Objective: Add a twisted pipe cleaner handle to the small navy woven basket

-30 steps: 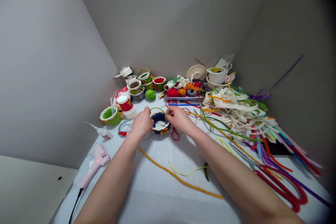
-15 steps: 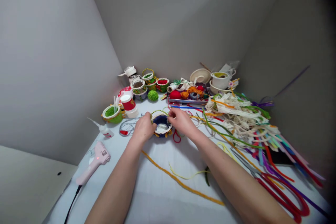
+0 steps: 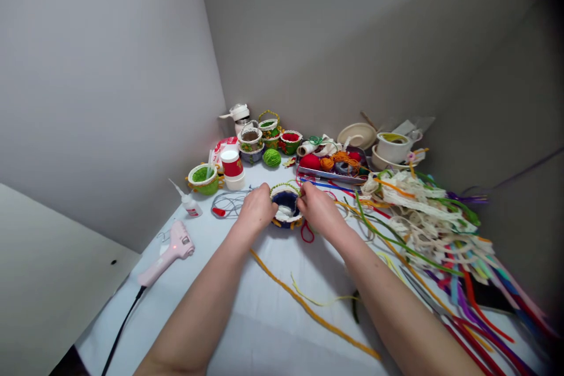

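Observation:
A small yarn basket [image 3: 285, 224] stands on the table in front of me, dark blue with a white braided rim and yellow trim. A green twisted cord handle [image 3: 285, 185] arches along its far side. My left hand [image 3: 259, 209] is closed on the basket's left side, where the cord meets the rim. On the opposite side my right hand [image 3: 319, 207] pinches the rim near the cord's other end. The fingertips of both hands are partly hidden. Close to the right hand lies a red yarn loop [image 3: 307, 232].
A pink glue gun [image 3: 170, 254] and a glue bottle [image 3: 190, 205] lie at left. Finished baskets [image 3: 251, 140] and a green yarn ball [image 3: 272, 157] stand behind, beside a tray [image 3: 337, 176] of yarn. Lace trims [image 3: 418, 205] and red-handled scissors [image 3: 467, 335] are at right. An orange cord [image 3: 308, 305] crosses the front.
The whole view has shifted, so the table's things appear farther right. Both hands stay at the basket; the right hand's fingers have moved lower against the rim.

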`<state>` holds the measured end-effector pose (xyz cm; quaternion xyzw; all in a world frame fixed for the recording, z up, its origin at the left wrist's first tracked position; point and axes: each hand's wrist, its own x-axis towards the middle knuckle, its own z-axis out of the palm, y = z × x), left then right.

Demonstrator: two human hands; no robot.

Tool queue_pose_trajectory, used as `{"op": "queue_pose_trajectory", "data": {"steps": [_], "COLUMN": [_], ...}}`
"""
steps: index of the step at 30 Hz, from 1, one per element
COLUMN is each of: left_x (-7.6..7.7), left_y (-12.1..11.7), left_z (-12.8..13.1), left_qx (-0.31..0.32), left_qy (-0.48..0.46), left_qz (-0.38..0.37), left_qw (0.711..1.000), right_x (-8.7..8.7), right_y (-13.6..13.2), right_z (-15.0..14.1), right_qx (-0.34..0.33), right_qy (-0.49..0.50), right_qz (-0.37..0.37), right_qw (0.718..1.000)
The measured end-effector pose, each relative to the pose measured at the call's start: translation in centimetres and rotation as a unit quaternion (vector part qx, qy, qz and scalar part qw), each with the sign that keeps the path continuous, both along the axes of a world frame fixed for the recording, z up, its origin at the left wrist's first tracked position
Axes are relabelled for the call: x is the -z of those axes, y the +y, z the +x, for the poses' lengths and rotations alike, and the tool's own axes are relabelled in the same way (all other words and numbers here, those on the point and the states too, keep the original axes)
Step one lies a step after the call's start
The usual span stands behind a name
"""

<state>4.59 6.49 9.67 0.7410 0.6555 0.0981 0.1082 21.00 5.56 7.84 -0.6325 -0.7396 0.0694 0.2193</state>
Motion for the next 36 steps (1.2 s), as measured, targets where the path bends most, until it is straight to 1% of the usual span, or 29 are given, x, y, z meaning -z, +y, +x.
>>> {"op": "queue_pose_trajectory", "data": {"steps": [10,12,17,23,29,36], "left_x": [0.2,0.3,0.4,0.6,0.4,0.2], "left_y": [0.2,0.3,0.6,0.8,0.6,0.9], "left_z": [0.1,0.1,0.1,0.1,-0.1,-0.5], "left_qx": [0.005,0.007,0.009,0.005,0.007,0.006], "left_qy": [0.012,0.017,0.024,0.021,-0.006,-0.07], "left_qz": [0.003,0.001,-0.004,-0.007,0.003,0.048], "left_qw": [1.0,1.0,1.0,1.0,1.0,0.996], "right_x": [0.3,0.3,0.3,0.5,0.5,0.9], "right_y": [0.1,0.1,0.0,0.5,0.5,1.1], "right_z": [0.1,0.1,0.3,0.6,0.8,1.2], "right_qx": [0.032,0.029,-0.003,0.011,0.002,0.009], "right_qy": [0.004,0.014,0.047,0.07,0.098,0.154], "right_qz": [0.015,0.019,0.025,0.019,0.015,0.001], "right_qw": [0.999,0.999,0.999,0.997,0.995,0.988]}}
